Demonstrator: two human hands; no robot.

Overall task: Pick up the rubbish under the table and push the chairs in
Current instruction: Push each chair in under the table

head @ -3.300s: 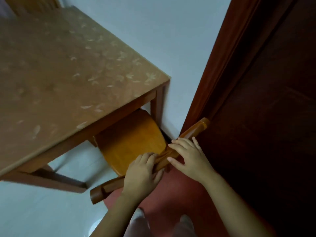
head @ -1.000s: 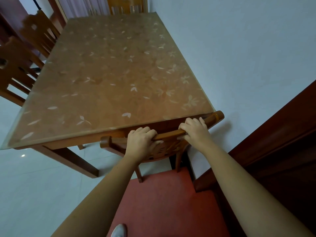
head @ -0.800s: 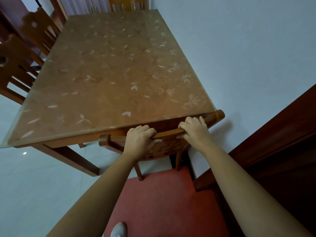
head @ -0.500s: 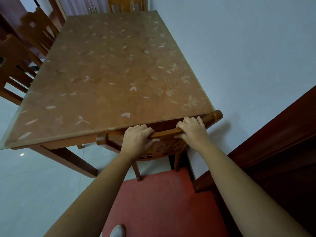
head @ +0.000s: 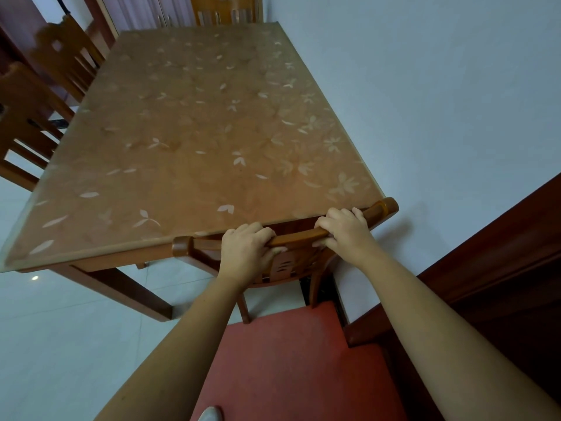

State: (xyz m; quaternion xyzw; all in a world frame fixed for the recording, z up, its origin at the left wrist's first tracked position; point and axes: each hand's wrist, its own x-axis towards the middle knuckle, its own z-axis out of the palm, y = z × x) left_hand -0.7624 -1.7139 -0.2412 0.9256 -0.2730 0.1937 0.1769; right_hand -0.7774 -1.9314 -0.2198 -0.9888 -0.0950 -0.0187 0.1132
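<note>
A wooden chair (head: 299, 238) stands at the near end of the table (head: 194, 141), its curved top rail right against the table's edge and its seat hidden under the top. My left hand (head: 247, 249) grips the rail near its middle. My right hand (head: 343, 230) grips the rail further right, fingers curled over it. The table has a brown top with a pale leaf pattern. No rubbish shows in view.
Two wooden chairs (head: 33, 117) stand along the table's left side and another chair (head: 226, 13) at the far end. A pale wall runs along the right. A dark wooden door frame (head: 501, 253) is near right. A red mat (head: 288, 360) lies underfoot on white tiles.
The chair has gone from pulled out and angled beside the door to tucked under the table's end. Over the last second both hands keep their grip and the chair barely shifts.
</note>
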